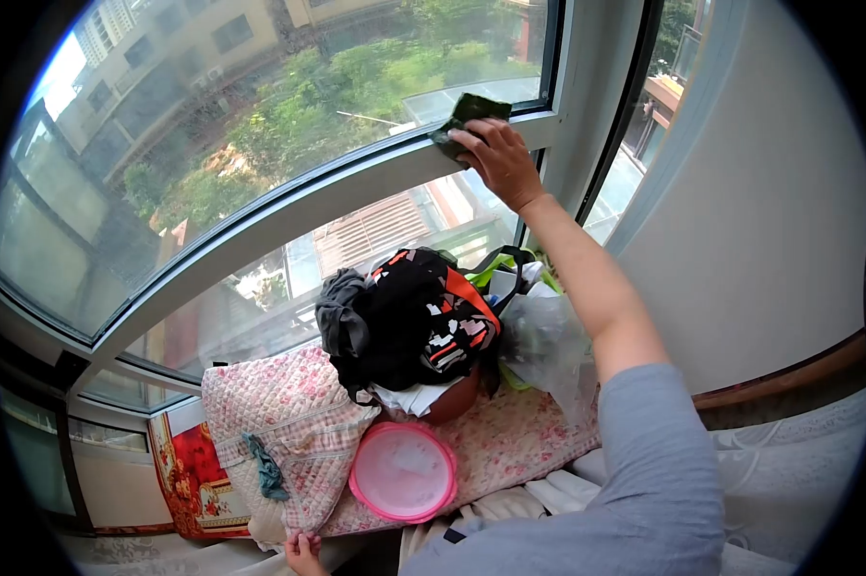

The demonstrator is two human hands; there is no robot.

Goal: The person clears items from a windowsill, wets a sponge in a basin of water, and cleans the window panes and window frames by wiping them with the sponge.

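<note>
My right hand (pixel 500 158) grips a dark green cloth (pixel 464 127) and presses it on the white window frame (pixel 356 178), near the frame's right corner. Down at the bottom edge, my left hand (pixel 303 554) has its fingers closed at the lower edge of the quilted floral cover (pixel 294 408); what it holds, if anything, is too small to tell. A pink-rimmed round basin (pixel 403 472) with whitish, cloudy contents stands right of that cover. On the cover lies a crumpled blue-green cloth (pixel 265 468).
Dark clothes (pixel 404 312) are heaped in a reddish-brown container (pixel 452 401) below the window. Beside them are plastic bags (pixel 548 336). A red patterned cloth (pixel 198 475) lies at the left. A white wall (pixel 759 221) rises on the right, with pale curtain fabric (pixel 798 470) below.
</note>
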